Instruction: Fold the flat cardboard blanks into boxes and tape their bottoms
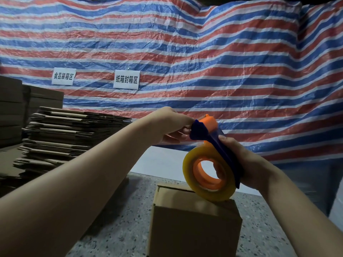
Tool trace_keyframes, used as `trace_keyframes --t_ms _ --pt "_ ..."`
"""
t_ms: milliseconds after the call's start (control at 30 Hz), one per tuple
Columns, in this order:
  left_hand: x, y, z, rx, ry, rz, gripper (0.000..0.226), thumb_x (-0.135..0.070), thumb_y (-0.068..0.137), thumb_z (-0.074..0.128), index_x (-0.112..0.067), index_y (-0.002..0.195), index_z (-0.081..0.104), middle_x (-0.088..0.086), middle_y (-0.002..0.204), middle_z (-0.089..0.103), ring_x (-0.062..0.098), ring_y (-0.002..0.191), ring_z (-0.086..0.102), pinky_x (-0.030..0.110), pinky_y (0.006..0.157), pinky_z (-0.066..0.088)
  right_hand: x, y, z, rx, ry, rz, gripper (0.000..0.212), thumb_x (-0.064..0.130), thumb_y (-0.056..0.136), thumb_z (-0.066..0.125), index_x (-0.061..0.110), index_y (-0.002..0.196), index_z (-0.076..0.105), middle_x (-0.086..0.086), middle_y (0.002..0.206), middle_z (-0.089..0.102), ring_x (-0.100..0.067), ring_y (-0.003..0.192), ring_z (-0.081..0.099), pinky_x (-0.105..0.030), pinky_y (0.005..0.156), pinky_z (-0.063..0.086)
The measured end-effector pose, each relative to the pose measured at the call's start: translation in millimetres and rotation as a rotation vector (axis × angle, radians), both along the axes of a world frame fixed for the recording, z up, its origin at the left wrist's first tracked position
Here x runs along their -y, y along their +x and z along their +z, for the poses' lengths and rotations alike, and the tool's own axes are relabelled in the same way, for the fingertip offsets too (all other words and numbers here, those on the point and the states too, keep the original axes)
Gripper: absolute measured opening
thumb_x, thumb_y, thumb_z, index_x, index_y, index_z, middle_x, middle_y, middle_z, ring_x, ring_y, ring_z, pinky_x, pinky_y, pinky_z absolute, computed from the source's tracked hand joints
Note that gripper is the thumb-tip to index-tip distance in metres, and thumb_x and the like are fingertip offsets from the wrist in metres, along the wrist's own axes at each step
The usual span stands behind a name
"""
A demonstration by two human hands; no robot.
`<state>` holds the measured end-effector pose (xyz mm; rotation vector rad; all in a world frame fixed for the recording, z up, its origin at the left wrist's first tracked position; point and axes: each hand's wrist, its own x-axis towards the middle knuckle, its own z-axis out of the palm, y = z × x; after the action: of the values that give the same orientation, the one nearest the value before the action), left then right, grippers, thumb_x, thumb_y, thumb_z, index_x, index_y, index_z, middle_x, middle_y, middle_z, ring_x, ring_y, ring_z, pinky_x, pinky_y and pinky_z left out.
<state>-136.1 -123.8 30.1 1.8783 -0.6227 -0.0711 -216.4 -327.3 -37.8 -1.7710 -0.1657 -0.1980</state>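
Before a red, white and blue striped tarp (204, 62), a folded box (194, 225) stands on the speckled counter (115, 229) while the right hand (246, 164) grips a tape dispenser (209, 164) above it, the left hand (172, 125) pinching its tip, flat blanks (61, 138) stacked at left.

Both forearms are bare up to the frame's edge, with no sleeves showing. The left hand (172, 125) and right hand (246, 162) wear no gloves or rings.

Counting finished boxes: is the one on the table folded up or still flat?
Folded up: the box stands on the table with upright sides and closed top flaps.
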Motion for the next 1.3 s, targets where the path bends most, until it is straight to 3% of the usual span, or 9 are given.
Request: trace_keyframes --t_ms 200,333,433,567,667,800,1033,1300 --pt "-1.4 1.3 -16.3 0.022 -0.115 0.099 0.018 -0.027 0.089 0.073 -0.010 0.091 0.074 0.004 0.081 0.070 0.012 0.067 0.060 0.021 0.057 0.050 3.4 0.4 8.1 -0.079 -0.016 -0.024 0.053 0.065 0.064 0.077 0.024 0.097 0.077 -0.010 0.089 0.071 -0.022 0.072 0.070 -0.032 0.063 0.057" --pt "-4.6 3.1 -33.6 0.026 -0.201 0.197 0.017 -0.019 0.092 0.066 -0.007 0.082 0.071 0.012 0.084 0.069 0.015 0.067 0.058 0.023 0.058 0.050 0.7 -1.7 20.1 -0.161 -0.088 -0.024 0.069 0.065 0.056 0.087 0.014 0.101 0.074 -0.017 0.084 0.068 -0.025 0.065 0.067 -0.034 0.056 0.057" --pt "-22.2 11.2 -39.9 0.044 -0.301 0.259 0.020 -0.012 0.089 0.065 -0.004 0.072 0.068 0.011 0.072 0.064 0.018 0.062 0.054 0.028 0.058 0.046 3.9 -4.3 29.3 -0.199 -0.151 -0.050 0.064 0.061 0.063 0.085 0.012 0.100 0.071 -0.016 0.080 0.068 -0.023 0.061 0.067 -0.033 0.053 0.056" --pt "-48.3 26.0 -53.9 0.007 -0.337 0.331 0.023 -0.013 0.089 0.065 -0.006 0.067 0.068 0.000 0.053 0.058 0.009 0.042 0.047 0.018 0.040 0.040 14.8 -11.2 39.5 -0.261 -0.214 -0.073 0.048 0.064 0.054 0.089 0.024 0.079 0.080 -0.013 0.079 0.070 -0.021 0.062 0.067 -0.032 0.055 0.055" --pt "-51.7 29.8 -80.9 -0.082 -0.355 0.338 0.021 -0.016 0.090 0.063 -0.007 0.072 0.068 0.000 0.060 0.058 0.011 0.045 0.045 0.022 0.047 0.043 9.0 -10.9 46.8 -0.318 -0.306 -0.062 0.046 0.061 0.062 0.086 0.024 0.089 0.078 -0.012 0.087 0.073 -0.020 0.067 0.069 -0.032 0.058 0.056" --pt "-51.6 23.1 -124.1 -0.314 -0.498 0.296 0.025 -0.013 0.095 0.056 -0.010 0.070 0.057 -0.001 0.057 0.047 0.007 0.034 0.041 0.019 0.037 0.038 -6.3 -2.7 57.2 -0.388 -0.418 -0.089 0.062 0.056 0.067 0.079 0.014 0.111 0.068 -0.011 0.089 0.075 -0.019 0.065 0.069 -0.030 0.056 0.056" --pt "-53.5 8.2 -167.5 -0.362 -0.518 0.300 0.031 -0.014 0.094 0.057 -0.014 0.063 0.051 -0.009 0.044 0.041 0.008 0.040 0.037 0.020 0.038 0.034 -26.8 7.1 69.9 -0.487 -0.643 -0.158 0.066 0.057 0.063 0.078 0.015 0.112 0.063 -0.009 0.086 0.078 -0.018 0.063 0.072 -0.028 0.055 0.056" --pt "-49.2 3.5 -184.1 -0.425 -0.532 0.326 0.023 -0.012 0.093 0.057 -0.010 0.070 0.057 -0.007 0.047 0.043 0.009 0.039 0.037 0.020 0.041 0.035 -39.7 19.2 79.8 -0.606 -0.799 -0.153 0.063 0.057 0.064 0.077 0.013 0.108 0.066 -0.008 0.086 0.078 -0.018 0.065 0.073 -0.026 0.054 0.056"
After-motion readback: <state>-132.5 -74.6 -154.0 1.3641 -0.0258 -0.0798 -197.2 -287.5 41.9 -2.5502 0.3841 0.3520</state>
